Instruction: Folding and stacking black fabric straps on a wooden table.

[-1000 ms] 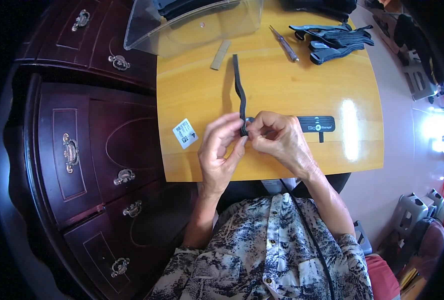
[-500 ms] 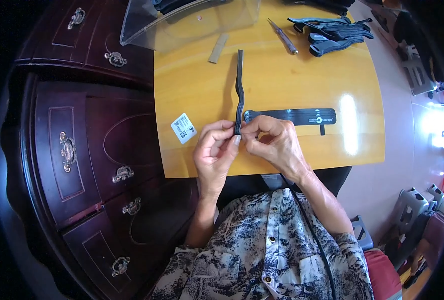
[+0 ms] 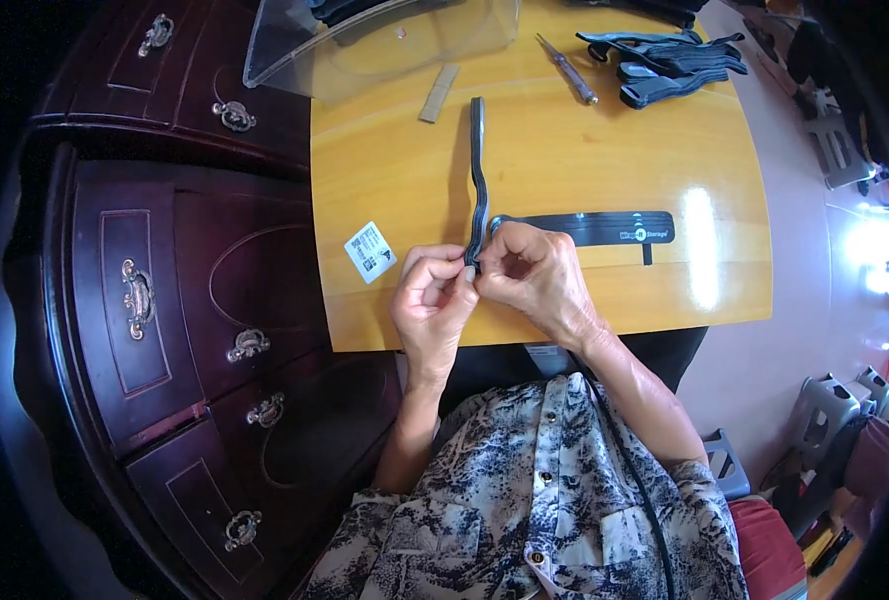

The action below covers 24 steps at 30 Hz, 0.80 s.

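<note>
A narrow stack of dark straps (image 3: pixel 479 165) stands on edge, running away from me over the wooden table. My left hand (image 3: pixel 433 298) pinches its near end between thumb and fingers. Against the same end, my right hand (image 3: pixel 537 275) presses its thumb and forefinger together; the fingers hide what exactly lies between them. Just beyond the right hand lies a flat black strap (image 3: pixel 595 228) with a pale printed mark and a small tab hanging off its near side. A white printed label (image 3: pixel 370 252) rests on the table left of my left hand.
A brownish strip (image 3: pixel 439 94) and a thin screwdriver-like tool (image 3: pixel 569 70) lie farther back. Bundled dark straps (image 3: pixel 670 70) sit at the far right, and a clear plastic bin (image 3: pixel 385 48) at the far left. Dark wooden cabinets (image 3: pixel 145 380) flank the table's left side.
My right hand has shifted slightly left and turned, its fingers closing in at the strap stack's near end. The stack's near end has tilted slightly left.
</note>
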Each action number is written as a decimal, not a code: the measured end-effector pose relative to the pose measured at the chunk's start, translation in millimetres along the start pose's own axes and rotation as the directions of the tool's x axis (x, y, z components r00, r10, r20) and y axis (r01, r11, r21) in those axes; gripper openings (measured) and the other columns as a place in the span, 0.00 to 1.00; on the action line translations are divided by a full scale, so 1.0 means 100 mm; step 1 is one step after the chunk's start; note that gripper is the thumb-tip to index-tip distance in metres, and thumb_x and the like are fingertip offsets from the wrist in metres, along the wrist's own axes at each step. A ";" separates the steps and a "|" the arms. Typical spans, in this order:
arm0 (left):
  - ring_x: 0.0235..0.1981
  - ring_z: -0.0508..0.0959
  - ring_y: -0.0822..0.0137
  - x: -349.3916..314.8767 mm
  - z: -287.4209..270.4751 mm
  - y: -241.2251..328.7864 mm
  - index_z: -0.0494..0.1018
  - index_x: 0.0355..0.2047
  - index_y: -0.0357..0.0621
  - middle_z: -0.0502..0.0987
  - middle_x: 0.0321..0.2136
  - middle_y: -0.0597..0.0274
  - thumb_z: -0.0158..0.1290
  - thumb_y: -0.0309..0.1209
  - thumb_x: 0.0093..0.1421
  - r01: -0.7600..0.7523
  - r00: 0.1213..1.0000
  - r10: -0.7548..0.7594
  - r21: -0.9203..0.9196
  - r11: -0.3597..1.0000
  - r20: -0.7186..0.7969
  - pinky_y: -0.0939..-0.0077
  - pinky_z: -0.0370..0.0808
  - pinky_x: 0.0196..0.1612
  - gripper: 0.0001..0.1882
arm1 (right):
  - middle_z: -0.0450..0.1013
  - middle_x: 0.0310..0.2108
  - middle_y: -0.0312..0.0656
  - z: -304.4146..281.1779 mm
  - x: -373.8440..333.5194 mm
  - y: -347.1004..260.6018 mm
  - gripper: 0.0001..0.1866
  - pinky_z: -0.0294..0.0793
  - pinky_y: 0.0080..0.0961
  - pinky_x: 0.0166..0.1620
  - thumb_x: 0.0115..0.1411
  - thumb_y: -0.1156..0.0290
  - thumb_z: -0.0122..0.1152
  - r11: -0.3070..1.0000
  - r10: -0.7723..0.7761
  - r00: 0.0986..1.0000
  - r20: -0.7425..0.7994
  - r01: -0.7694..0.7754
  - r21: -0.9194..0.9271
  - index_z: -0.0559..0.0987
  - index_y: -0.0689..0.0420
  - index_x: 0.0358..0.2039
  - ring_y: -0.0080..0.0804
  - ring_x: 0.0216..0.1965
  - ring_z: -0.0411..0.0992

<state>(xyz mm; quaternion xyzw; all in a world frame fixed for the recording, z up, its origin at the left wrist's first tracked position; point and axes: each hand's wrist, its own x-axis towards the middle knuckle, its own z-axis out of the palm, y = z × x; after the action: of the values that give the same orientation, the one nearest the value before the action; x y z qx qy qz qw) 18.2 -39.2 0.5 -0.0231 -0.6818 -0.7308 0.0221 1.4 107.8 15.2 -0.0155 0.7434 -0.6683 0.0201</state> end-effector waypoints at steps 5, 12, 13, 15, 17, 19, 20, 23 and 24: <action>0.37 0.73 0.77 0.01 0.00 0.00 0.71 0.30 0.35 0.69 0.42 0.60 0.55 0.16 0.56 0.050 0.999 -0.050 -0.063 0.997 -0.005 0.84 0.72 0.40 0.05 | 0.68 0.16 0.43 -0.01 0.01 0.01 0.10 0.71 0.24 0.25 0.45 0.77 0.65 0.999 -0.015 1.000 0.005 0.015 -0.052 0.70 0.62 0.19 0.29 0.19 0.70; 0.40 0.73 0.74 0.04 0.00 0.09 0.71 0.32 0.36 0.71 0.41 0.60 0.55 0.16 0.56 0.140 0.990 -0.135 -0.147 0.979 0.038 0.80 0.71 0.45 0.05 | 0.68 0.19 0.45 -0.03 0.00 -0.02 0.08 0.71 0.28 0.26 0.45 0.79 0.62 0.977 -0.164 0.986 0.019 0.165 -0.137 0.70 0.61 0.20 0.38 0.21 0.70; 0.40 0.73 0.74 0.03 0.01 0.08 0.71 0.32 0.36 0.71 0.41 0.60 0.55 0.16 0.56 0.140 0.990 -0.136 -0.147 0.979 0.035 0.80 0.71 0.45 0.05 | 0.68 0.18 0.45 -0.01 0.00 -0.01 0.08 0.70 0.29 0.26 0.45 0.79 0.62 0.968 -0.189 0.982 0.000 0.187 -0.168 0.70 0.61 0.20 0.38 0.21 0.70; 0.40 0.73 0.74 0.03 0.02 0.04 0.71 0.32 0.36 0.71 0.41 0.60 0.54 0.16 0.56 0.146 0.989 -0.147 -0.206 0.968 0.009 0.80 0.71 0.45 0.05 | 0.68 0.18 0.45 0.02 -0.02 -0.05 0.08 0.70 0.28 0.25 0.45 0.79 0.62 0.966 -0.180 0.983 -0.023 0.173 -0.190 0.69 0.61 0.20 0.37 0.20 0.70; 0.40 0.73 0.74 0.05 0.03 0.03 0.71 0.31 0.37 0.71 0.42 0.60 0.54 0.16 0.55 0.177 0.983 -0.183 -0.271 0.946 0.003 0.80 0.71 0.45 0.05 | 0.68 0.18 0.44 0.05 -0.03 -0.08 0.08 0.70 0.27 0.25 0.45 0.79 0.62 0.965 -0.171 0.984 -0.043 0.158 -0.211 0.69 0.61 0.20 0.36 0.19 0.70; 0.39 0.73 0.74 0.07 0.05 0.04 0.71 0.31 0.37 0.71 0.42 0.59 0.54 0.16 0.55 0.203 0.976 -0.216 -0.337 0.919 0.000 0.80 0.70 0.46 0.05 | 0.68 0.17 0.43 0.07 -0.02 -0.10 0.08 0.70 0.25 0.23 0.45 0.79 0.62 0.979 -0.139 0.981 -0.135 0.116 -0.170 0.69 0.61 0.20 0.30 0.17 0.69; 0.38 0.73 0.75 0.07 0.08 0.04 0.71 0.31 0.37 0.71 0.41 0.60 0.55 0.17 0.55 0.207 0.971 -0.236 -0.368 0.907 -0.035 0.80 0.70 0.45 0.05 | 0.68 0.17 0.43 0.07 -0.01 -0.11 0.08 0.70 0.25 0.23 0.45 0.79 0.62 0.978 -0.140 0.982 -0.129 0.117 -0.171 0.69 0.61 0.20 0.30 0.17 0.69; 0.37 0.72 0.76 0.05 0.09 0.07 0.70 0.31 0.38 0.71 0.41 0.60 0.55 0.18 0.55 0.188 0.971 -0.231 -0.390 0.901 -0.066 0.82 0.69 0.44 0.05 | 0.68 0.16 0.38 0.06 0.02 -0.12 0.08 0.68 0.20 0.22 0.45 0.80 0.61 0.989 -0.121 0.978 -0.172 0.103 -0.109 0.70 0.61 0.20 0.20 0.17 0.67; 0.36 0.72 0.77 0.04 0.10 0.07 0.70 0.30 0.38 0.71 0.41 0.61 0.56 0.18 0.55 0.173 0.977 -0.209 -0.386 0.906 -0.051 0.82 0.68 0.43 0.06 | 0.67 0.16 0.36 0.04 0.01 -0.10 0.08 0.68 0.18 0.22 0.45 0.80 0.61 1.000 0.011 0.990 -0.143 -0.007 0.024 0.70 0.61 0.20 0.17 0.17 0.66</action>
<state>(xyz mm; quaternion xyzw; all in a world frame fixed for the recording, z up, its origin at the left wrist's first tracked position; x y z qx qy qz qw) 14.6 -30.1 8.8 0.0734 -0.5248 -0.8477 -0.0233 0.6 102.5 25.1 0.0361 0.7350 -0.6764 -0.0300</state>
